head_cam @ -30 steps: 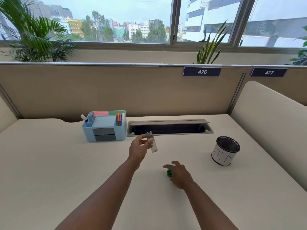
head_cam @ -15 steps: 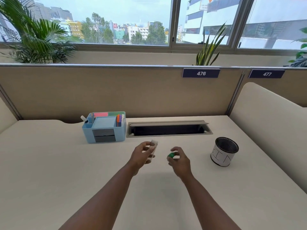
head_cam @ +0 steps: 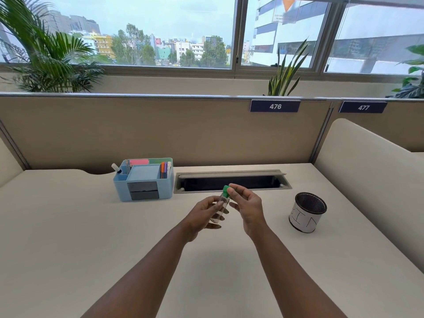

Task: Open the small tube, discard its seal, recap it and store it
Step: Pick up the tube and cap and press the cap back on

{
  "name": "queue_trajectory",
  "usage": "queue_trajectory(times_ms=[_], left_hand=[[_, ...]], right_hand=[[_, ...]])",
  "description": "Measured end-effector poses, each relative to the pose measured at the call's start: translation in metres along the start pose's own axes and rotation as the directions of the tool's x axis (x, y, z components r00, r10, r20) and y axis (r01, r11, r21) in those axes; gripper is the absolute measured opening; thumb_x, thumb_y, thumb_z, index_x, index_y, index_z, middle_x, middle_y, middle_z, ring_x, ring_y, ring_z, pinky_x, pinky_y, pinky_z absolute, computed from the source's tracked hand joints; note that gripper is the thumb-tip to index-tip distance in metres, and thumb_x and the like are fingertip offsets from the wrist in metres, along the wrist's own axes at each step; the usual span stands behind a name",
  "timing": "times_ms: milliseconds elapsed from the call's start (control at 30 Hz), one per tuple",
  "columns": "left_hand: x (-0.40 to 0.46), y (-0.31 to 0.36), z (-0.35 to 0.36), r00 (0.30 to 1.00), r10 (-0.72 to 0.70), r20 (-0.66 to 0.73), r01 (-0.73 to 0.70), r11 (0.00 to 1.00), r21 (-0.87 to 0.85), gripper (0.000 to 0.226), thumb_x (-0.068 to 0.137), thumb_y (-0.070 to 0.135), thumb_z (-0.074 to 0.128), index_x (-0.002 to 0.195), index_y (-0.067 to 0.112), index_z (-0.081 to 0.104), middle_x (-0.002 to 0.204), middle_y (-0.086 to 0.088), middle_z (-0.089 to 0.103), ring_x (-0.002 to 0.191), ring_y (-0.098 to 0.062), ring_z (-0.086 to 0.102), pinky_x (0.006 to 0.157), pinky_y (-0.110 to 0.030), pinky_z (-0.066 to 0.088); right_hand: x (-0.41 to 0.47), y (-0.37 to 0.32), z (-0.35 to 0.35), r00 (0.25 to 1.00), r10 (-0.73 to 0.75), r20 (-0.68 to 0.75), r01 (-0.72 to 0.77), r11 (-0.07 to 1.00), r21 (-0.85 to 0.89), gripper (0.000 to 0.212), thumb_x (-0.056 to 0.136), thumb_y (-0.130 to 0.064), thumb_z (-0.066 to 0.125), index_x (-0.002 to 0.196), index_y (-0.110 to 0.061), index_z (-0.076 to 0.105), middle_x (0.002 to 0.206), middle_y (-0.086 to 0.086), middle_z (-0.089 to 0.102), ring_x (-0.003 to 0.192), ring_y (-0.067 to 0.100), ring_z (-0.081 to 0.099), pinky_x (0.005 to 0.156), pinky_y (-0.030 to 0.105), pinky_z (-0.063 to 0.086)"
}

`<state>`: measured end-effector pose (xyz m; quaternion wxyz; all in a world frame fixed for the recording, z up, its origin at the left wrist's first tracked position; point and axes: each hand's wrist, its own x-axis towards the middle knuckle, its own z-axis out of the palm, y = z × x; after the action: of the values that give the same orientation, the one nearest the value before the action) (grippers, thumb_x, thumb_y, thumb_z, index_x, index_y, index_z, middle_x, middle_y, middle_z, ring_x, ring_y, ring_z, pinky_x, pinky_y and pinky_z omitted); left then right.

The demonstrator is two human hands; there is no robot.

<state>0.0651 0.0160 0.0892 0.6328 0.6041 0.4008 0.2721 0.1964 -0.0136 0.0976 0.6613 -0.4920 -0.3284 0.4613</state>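
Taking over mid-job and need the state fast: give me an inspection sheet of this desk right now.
Surface: pale desk, bare around the hands.
Job's things: clear tube held above the desk, green cap at its top; seal not seen.
Clutter: blue organizer with pens and notes; mesh cup at right.
Grippers: left hand holds the tube; right hand pinches the cap.
Cables: nothing seen; open cable slot behind.
Surroundings: partition, plants, windows.

Place: an office
Bench (head_cam: 68,226): divider walls with number signs (head_cam: 274,106) (476, 477)
Blue organizer (head_cam: 144,180): pens, sticky notes
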Motion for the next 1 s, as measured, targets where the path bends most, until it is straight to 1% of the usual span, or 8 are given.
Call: queue_trajectory(times_ms=[167, 300, 367, 433, 533, 667, 800, 1000], left_hand=[[-0.001, 0.005, -0.001, 1.000, -0.003, 0.006, 0.003, 0.999, -0.042, 0.020, 0.097, 0.029, 0.043, 0.108, 0.023, 0.058, 0.091, 0.000, 0.063, 0.080, -0.011, 0.064, 0.064, -0.022, 0.057], [-0.005, 0.011, -0.002, 0.999, -0.027, 0.032, 0.030, 0.997, -0.073, 0.022, 0.098, 0.031, 0.038, 0.095, 0.025, 0.059, 0.087, -0.002, 0.056, 0.068, -0.011, 0.053, 0.059, -0.021, 0.055], [-0.006, 0.013, -0.003, 0.999, -0.040, 0.037, 0.042, 0.997, -0.057, 0.026, 0.100, 0.031, 0.033, 0.094, 0.024, 0.057, 0.082, -0.002, 0.053, 0.061, -0.009, 0.045, 0.056, -0.020, 0.046], [-0.007, 0.015, -0.004, 0.997, -0.056, 0.046, 0.057, 0.998, -0.035, 0.028, 0.100, 0.030, 0.029, 0.095, 0.021, 0.055, 0.078, -0.002, 0.050, 0.056, -0.008, 0.039, 0.053, -0.019, 0.037], [-0.008, 0.016, -0.006, 0.995, -0.083, 0.054, 0.083, 0.997, 0.002, 0.024, 0.100, 0.028, 0.028, 0.106, 0.016, 0.048, 0.073, -0.003, 0.050, 0.051, -0.008, 0.034, 0.048, -0.018, 0.032], [-0.008, 0.017, -0.007, 0.993, -0.106, 0.048, 0.102, 0.992, 0.077, 0.018, 0.100, 0.027, 0.030, 0.113, 0.017, 0.039, 0.074, -0.004, 0.049, 0.050, -0.008, 0.029, 0.043, -0.014, 0.029], [-0.006, 0.018, -0.005, 0.995, -0.082, 0.054, 0.068, 0.972, 0.223, 0.015, 0.100, 0.030, 0.034, 0.113, 0.022, 0.032, 0.075, -0.003, 0.048, 0.054, -0.009, 0.032, 0.046, -0.016, 0.029], [-0.006, 0.019, -0.009, 0.986, -0.141, 0.090, 0.121, 0.971, 0.205, 0.018, 0.100, 0.032, 0.028, 0.109, 0.019, 0.037, 0.073, -0.003, 0.048, 0.051, -0.008, 0.028, 0.044, -0.016, 0.027]], right_hand=[[-0.001, -0.002, -0.001, 0.999, -0.011, 0.044, 0.011, 1.000, -0.010, 0.012, 0.081, -0.005, 0.063, 0.094, -0.007, 0.065, 0.086, 0.006, 0.069, 0.078, 0.016, 0.066, 0.072, 0.025, 0.054], [-0.001, -0.006, -0.004, 0.994, -0.044, 0.101, 0.060, 0.983, -0.171, 0.009, 0.081, -0.009, 0.064, 0.090, -0.012, 0.066, 0.093, 0.015, 0.069, 0.082, 0.019, 0.065, 0.074, 0.029, 0.053], [0.000, -0.009, -0.008, 0.986, -0.051, 0.159, 0.093, 0.957, -0.274, 0.015, 0.082, -0.010, 0.064, 0.097, -0.010, 0.064, 0.096, 0.016, 0.068, 0.082, 0.017, 0.065, 0.072, 0.027, 0.054], [0.002, -0.015, -0.011, 0.964, -0.013, 0.264, 0.113, 0.925, -0.364, 0.025, 0.084, -0.010, 0.061, 0.109, -0.007, 0.062, 0.094, 0.011, 0.067, 0.081, 0.012, 0.064, 0.070, 0.020, 0.054], [0.005, -0.023, -0.016, 0.924, 0.072, 0.375, 0.115, 0.885, -0.452, 0.028, 0.085, -0.006, 0.059, 0.113, -0.003, 0.061, 0.099, 0.009, 0.065, 0.083, 0.012, 0.062, 0.069, 0.016, 0.054], [0.005, -0.025, -0.019, 0.921, 0.100, 0.377, 0.107, 0.864, -0.493, 0.029, 0.083, -0.006, 0.061, 0.111, 0.001, 0.061, 0.100, 0.016, 0.067, 0.077, 0.013, 0.063, 0.066, 0.014, 0.056], [0.004, -0.020, -0.020, 0.941, 0.097, 0.325, 0.100, 0.837, -0.539, 0.026, 0.083, -0.010, 0.062, 0.106, 0.001, 0.064, 0.091, 0.018, 0.067, 0.067, 0.011, 0.062, 0.061, 0.014, 0.055], [0.002, -0.024, -0.024, 0.910, 0.117, 0.397, 0.089, 0.881, -0.464, 0.032, 0.078, 0.006, 0.063, 0.109, 0.005, 0.061, 0.097, 0.013, 0.066, 0.077, 0.008, 0.067, 0.065, 0.013, 0.055]])
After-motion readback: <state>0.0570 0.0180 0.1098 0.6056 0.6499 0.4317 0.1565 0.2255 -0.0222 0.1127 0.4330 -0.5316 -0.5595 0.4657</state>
